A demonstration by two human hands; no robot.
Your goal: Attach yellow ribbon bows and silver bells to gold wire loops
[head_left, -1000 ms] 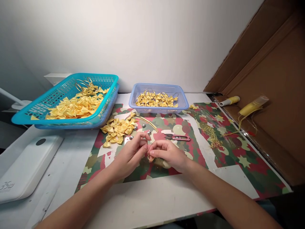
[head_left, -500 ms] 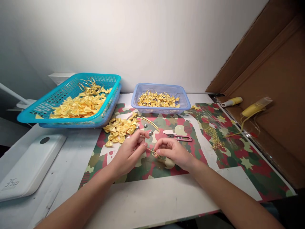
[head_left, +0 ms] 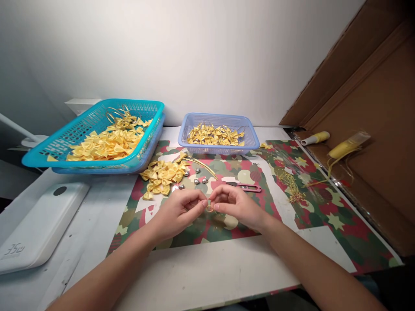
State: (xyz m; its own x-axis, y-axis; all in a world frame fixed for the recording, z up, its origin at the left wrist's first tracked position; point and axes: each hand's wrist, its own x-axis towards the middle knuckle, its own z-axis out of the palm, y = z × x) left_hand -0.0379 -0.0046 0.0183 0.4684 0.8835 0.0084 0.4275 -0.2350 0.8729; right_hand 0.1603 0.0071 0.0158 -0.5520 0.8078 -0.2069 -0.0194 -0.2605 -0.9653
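Note:
Between my fingertips, over the camouflage-patterned sheet, a thin yellow cord forms a small loop. My left hand pinches one side of it with thumb and forefinger. The other side is pinched by my right hand, and the two sets of fingertips almost touch. Several silver bells lie just beyond my left hand. A heap of yellow bows sits to their left. Pink-handled thread snips rest behind my right hand. Gold cords lie behind the bells.
At the back left is a turquoise basket of yellow bows. A lilac basket with more bows stands at the back middle. A white power bank lies left. Yellow thread spools and cord scraps are at right, beside cardboard.
My left hand has moved right, bringing its fingertips close to my right hand. The cord's loop now sits between them, and more bells show behind my left hand.

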